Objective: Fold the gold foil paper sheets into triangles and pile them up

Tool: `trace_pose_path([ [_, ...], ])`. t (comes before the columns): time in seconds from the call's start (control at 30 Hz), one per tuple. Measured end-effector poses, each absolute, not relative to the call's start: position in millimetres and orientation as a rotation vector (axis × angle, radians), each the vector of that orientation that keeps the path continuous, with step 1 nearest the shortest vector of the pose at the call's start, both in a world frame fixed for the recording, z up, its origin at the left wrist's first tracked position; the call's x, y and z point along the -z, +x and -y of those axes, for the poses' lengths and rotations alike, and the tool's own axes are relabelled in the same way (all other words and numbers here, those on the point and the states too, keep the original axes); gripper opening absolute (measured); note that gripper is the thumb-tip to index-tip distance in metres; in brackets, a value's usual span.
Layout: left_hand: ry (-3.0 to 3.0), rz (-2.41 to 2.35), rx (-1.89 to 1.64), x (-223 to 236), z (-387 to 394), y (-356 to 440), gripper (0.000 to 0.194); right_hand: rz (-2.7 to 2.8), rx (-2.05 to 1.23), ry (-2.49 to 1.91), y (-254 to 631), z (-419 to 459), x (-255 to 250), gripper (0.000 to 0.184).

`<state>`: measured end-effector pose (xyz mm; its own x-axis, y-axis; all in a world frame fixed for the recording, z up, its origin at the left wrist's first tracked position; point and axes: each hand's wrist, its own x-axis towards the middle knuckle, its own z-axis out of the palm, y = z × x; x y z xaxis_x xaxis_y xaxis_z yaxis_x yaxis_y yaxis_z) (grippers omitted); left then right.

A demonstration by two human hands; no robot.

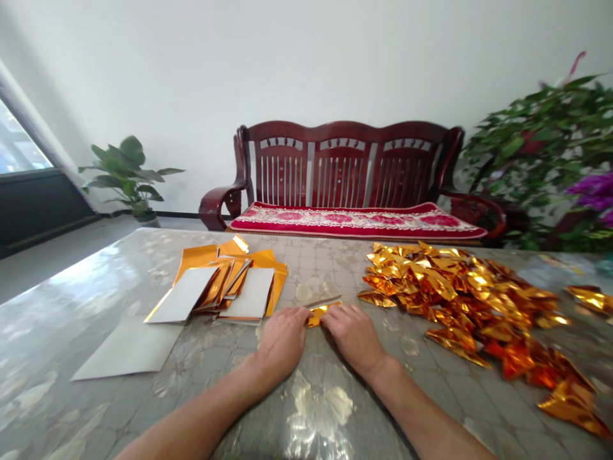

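Note:
A small strip of gold foil paper (317,315), partly folded with a pale edge along its top, lies on the table between my hands. My left hand (286,335) presses its left end, fingers closed together on it. At the other end, my right hand (353,335) has its fingers closed on the paper too. Left of them sits a loose stack of foil sheets (232,281), some gold side up, some white side up. To the right spreads a large heap of folded gold foil pieces (440,281), pointed at the ends.
A patterned, glossy cover lies over the table (306,409). One pale sheet (131,348) rests flat at the left. Clear plastic (558,271) lies behind the heap. Beyond the table stand a wooden bench (345,166) with a red cushion and potted plants (127,172).

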<state>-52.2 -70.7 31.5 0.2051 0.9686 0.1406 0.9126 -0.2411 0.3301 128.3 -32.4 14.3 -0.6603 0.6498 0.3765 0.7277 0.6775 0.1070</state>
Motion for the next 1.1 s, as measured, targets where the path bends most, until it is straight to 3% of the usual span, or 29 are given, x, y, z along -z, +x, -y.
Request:
trace_pose_path([
  [0.27, 2.065, -1.824, -0.884, -15.5, 44.9, -79.5, 0.038, 2.586, 0.504, -1.084, 122.4, 33.9, -14.3, 0.015],
  [0.47, 2.157, -1.652, -0.915, -5.3, 43.6, -81.7, 0.047, 2.524, 0.511, -1.098, 124.8, 32.8, -11.7, 0.018],
  [0.77, 2.331, -1.626, -0.792, -13.2, 47.4, -69.8, 0.020, 2.477, 0.380, -1.147, 130.0, 30.7, -12.0, 0.015],
  [0.93, 2.391, -1.647, -0.759, -13.9, 48.2, -63.7, 0.022, 2.486, 0.229, -1.114, 126.4, 37.5, -17.0, 0.005],
  [1.1, 2.371, -1.586, -0.766, -11.6, 48.2, -61.8, 0.019, 2.435, 0.136, -1.131, 123.6, 34.2, -15.0, 0.017],
])
